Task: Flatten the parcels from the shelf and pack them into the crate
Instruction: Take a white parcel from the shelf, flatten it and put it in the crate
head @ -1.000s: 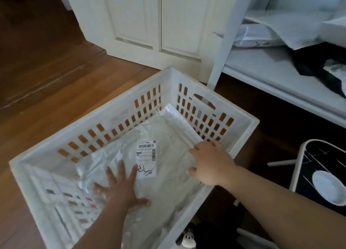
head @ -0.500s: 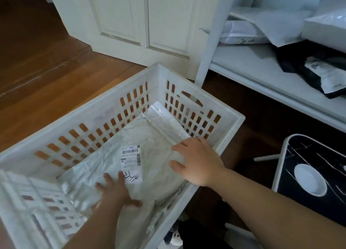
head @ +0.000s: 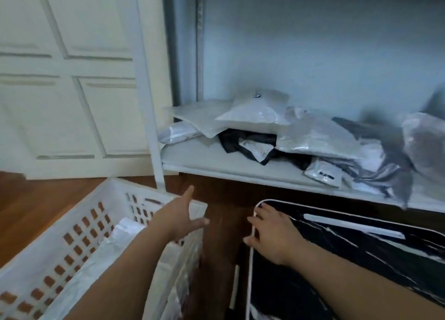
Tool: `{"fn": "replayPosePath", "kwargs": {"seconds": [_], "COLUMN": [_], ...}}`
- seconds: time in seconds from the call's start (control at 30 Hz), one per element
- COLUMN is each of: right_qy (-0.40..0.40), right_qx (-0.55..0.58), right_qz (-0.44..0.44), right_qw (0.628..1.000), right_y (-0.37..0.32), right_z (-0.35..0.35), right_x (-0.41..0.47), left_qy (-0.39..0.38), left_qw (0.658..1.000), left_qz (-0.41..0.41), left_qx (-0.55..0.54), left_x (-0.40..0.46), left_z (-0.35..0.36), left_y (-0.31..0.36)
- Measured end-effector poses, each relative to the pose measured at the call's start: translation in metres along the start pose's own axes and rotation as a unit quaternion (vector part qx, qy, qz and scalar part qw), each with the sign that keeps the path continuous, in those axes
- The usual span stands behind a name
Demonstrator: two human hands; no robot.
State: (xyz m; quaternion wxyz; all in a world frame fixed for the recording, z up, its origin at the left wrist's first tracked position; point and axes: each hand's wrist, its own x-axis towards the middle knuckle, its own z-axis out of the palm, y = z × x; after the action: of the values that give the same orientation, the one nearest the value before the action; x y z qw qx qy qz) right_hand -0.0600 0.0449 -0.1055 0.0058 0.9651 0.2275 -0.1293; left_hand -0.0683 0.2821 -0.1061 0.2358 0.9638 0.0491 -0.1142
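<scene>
While the crate (head: 72,238) is sitting at the lower left of the frame with one flattened white parcel (head: 101,259) lying inside it, we are holding our left hand (head: 179,217) above its right rim, fingers (head: 190,192) spread wide and holding nothing. Our right hand (head: 272,235) is resting on the white edge of a black panel (head: 361,252) at the lower right, fingers straight and gripping nothing. Remaining parcels (head: 289,132), white, grey and black, are lying piled on the shelf (head: 192,156) at the centre right of the frame. White panelled doors (head: 72,79) are filling the upper left, above a wooden floor (head: 43,199).
</scene>
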Motion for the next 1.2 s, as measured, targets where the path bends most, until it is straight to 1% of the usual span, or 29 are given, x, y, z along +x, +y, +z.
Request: {"fn": "replayPosePath", "kwargs": {"seconds": [0.07, 0.1, 0.23, 0.4, 0.47, 0.57, 0.63, 0.7, 0.77, 0.87, 0.97, 1.0, 1.03, 1.1, 1.13, 1.2], "right_qy": [0.017, 0.031, 0.09, 0.134, 0.145, 0.153, 0.139, 0.119, 0.108, 0.094, 0.1, 0.122, 0.158, 0.274, 0.329, 0.397], "right_qx": [0.003, 0.009, 0.025, 0.039, 0.026, -0.02, -0.04, -0.048, -0.051, -0.04, -0.057, -0.056, -0.051, -0.073, -0.091, -0.098], "right_qz": [0.045, 0.075, 0.166, 0.263, 0.313, 0.374, 0.398, 0.403, 0.404, 0.396, 0.385, 0.385, 0.383, 0.355, 0.338, 0.295], "right_qw": [0.999, 0.997, 0.982, 0.954, 0.938, 0.914, 0.906, 0.906, 0.907, 0.912, 0.916, 0.913, 0.909, 0.891, 0.877, 0.863], "right_y": [0.043, 0.073, 0.143, 0.225, 0.257, 0.296, 0.323, 0.346, 0.366, 0.378, 0.379, 0.375, 0.369, 0.353, 0.343, 0.314], "right_z": [-0.013, -0.024, -0.046, -0.053, -0.052, -0.054, -0.053, -0.052, -0.053, -0.061, -0.065, -0.065, -0.064, -0.058, -0.053, -0.041], "right_x": [-0.027, -0.048, -0.092, -0.149, -0.171, -0.186, -0.188, -0.185, -0.176, -0.165, -0.157, -0.154, -0.153, -0.154, -0.154, -0.154], "left_qy": [-0.014, -0.014, -0.021, -0.053, -0.075, -0.073, -0.055, -0.046, -0.054, -0.097, -0.077, -0.068, -0.075, -0.114, -0.136, -0.184], "left_qw": [0.999, 0.997, 0.988, 0.976, 0.971, 0.969, 0.969, 0.968, 0.968, 0.966, 0.973, 0.975, 0.975, 0.962, 0.95, 0.914], "left_qz": [0.045, 0.074, 0.155, 0.212, 0.225, 0.236, 0.239, 0.242, 0.243, 0.234, 0.215, 0.205, 0.192, 0.164, 0.154, 0.138], "left_qx": [0.015, 0.021, 0.012, -0.019, -0.012, -0.009, -0.026, -0.042, -0.045, -0.046, -0.033, -0.053, -0.088, -0.184, -0.237, -0.334], "left_x": [0.004, 0.007, 0.011, 0.013, 0.016, 0.022, 0.025, 0.028, 0.033, 0.034, 0.041, 0.042, 0.043, 0.041, 0.037, 0.02], "left_z": [-0.007, -0.008, -0.001, 0.026, 0.042, 0.054, 0.061, 0.067, 0.072, 0.071, 0.076, 0.079, 0.082, 0.089, 0.092, 0.099], "left_y": [0.049, 0.087, 0.17, 0.26, 0.29, 0.318, 0.335, 0.348, 0.357, 0.357, 0.358, 0.357, 0.357, 0.36, 0.363, 0.374]}}
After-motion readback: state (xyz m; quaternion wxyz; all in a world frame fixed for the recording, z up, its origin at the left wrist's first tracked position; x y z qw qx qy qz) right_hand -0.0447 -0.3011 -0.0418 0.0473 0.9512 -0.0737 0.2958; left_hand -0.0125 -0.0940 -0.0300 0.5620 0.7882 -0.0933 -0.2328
